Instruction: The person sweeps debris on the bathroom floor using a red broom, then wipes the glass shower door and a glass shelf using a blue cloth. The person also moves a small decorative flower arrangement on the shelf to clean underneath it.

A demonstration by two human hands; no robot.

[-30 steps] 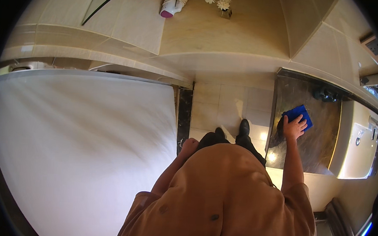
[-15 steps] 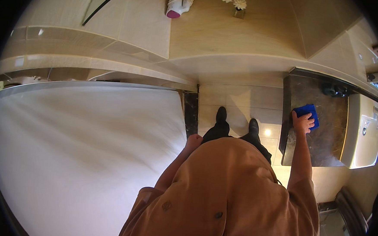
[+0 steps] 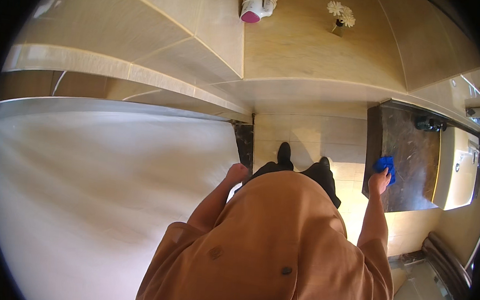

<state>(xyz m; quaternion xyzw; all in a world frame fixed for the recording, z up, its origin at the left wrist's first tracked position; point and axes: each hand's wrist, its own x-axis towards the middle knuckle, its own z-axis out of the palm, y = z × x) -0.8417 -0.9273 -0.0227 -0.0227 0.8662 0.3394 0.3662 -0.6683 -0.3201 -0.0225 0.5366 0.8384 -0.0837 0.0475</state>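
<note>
head view: the right hand (image 3: 379,182) is clamped on a blue cloth (image 3: 385,165), pressing it flat near the left edge of the dark marble counter (image 3: 409,160). the left hand (image 3: 236,173) sits well left of that counter, loosely curled and holding nothing, right by the corner of the big white surface (image 3: 105,197). a faucet (image 3: 429,124) is at the counter's far end.

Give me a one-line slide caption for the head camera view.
Right hand presses a blue cloth on the dark marble counter; left hand hangs free beside the white bed.
</note>
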